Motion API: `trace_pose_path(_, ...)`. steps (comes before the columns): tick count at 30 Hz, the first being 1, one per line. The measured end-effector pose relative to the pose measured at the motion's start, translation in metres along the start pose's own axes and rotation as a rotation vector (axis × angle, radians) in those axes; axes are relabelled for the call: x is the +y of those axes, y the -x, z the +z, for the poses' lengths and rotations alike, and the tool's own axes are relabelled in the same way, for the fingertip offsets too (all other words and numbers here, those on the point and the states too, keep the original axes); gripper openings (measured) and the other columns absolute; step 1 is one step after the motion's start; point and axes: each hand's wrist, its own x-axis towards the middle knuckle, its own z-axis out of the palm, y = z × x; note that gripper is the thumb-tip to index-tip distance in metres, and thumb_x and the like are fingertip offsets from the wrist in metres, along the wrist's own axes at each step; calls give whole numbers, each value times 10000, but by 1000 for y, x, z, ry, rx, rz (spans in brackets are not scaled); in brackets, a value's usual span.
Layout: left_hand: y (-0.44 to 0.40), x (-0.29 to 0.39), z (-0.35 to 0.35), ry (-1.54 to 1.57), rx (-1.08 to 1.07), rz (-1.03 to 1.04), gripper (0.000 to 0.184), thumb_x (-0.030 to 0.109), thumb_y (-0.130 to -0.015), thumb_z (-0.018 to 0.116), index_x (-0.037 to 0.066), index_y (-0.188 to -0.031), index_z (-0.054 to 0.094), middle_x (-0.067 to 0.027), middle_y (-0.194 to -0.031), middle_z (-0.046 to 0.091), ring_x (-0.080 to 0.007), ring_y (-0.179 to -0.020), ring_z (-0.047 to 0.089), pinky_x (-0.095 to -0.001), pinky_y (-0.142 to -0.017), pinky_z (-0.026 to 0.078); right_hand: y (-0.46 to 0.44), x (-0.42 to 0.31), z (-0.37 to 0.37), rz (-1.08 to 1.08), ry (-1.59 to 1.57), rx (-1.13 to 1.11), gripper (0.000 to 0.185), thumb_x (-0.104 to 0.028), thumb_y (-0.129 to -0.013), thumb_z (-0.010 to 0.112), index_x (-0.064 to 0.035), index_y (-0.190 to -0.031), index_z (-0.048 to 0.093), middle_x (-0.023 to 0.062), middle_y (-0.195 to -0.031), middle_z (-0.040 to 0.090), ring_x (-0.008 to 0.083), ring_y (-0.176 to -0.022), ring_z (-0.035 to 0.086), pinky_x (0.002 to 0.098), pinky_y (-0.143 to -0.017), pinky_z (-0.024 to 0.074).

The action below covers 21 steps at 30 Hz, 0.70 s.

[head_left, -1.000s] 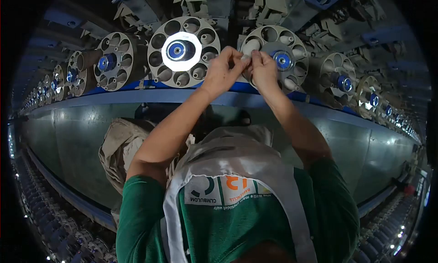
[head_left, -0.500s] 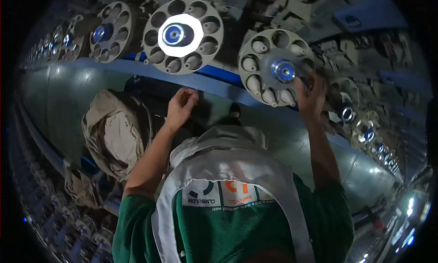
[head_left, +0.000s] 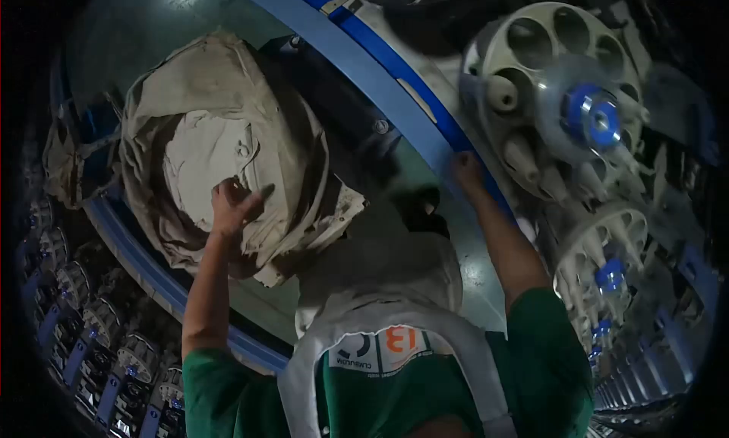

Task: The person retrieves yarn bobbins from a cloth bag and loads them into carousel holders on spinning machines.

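Note:
My left hand (head_left: 235, 204) is over the mouth of a large beige cloth bag (head_left: 182, 77), its fingers partly spread above the pale cloth (head_left: 205, 153) inside; nothing shows in it. My right hand (head_left: 467, 170) rests by the blue rail of the machine, its fingers curled; whether it holds anything is hidden. Right of that hand is a round holder (head_left: 520, 16) with several holes, some with pale cones (head_left: 520, 155) in them, around a blue hub (head_left: 594, 117).
A second round holder (head_left: 562, 275) with a blue hub stands lower right. The blue rail (head_left: 380, 69) runs diagonally between bag and holders. More machine units (head_left: 137, 354) line the lower left. A dark shoe (head_left: 421, 202) shows on the green floor.
The view has swung left, bringing the bag nearer the middle. My left hand has moved from the holder to over the bag. My right hand has come off the holder and down to the rail.

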Motion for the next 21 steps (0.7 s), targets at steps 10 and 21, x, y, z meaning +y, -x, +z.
trace_pose_path(10, 3, -54, 88, -449, 48, 128, 597, 162, -685, 602, -48, -1199, 384, -233, -1150, 405, -397, -1061, 379, -463, -936, 288, -225, 98, 90, 543, 219, -256, 684, -431, -856, 515, -21, -1368, 318, 164, -1347, 401, 304, -1183, 439, 394, -957, 375)
trace_pose_path(21, 24, 12, 55, -332, 200, 433, 398, 92, -756, 522, 60, -1152, 520, -123, -1213, 441, -320, -1071, 424, -445, -934, 307, -8, 35, -4, 367, -29, -41, 433, -375, -869, 578, -43, -1114, 450, 60, -656, 507, 156, -443, 436, 315, -390, 342)
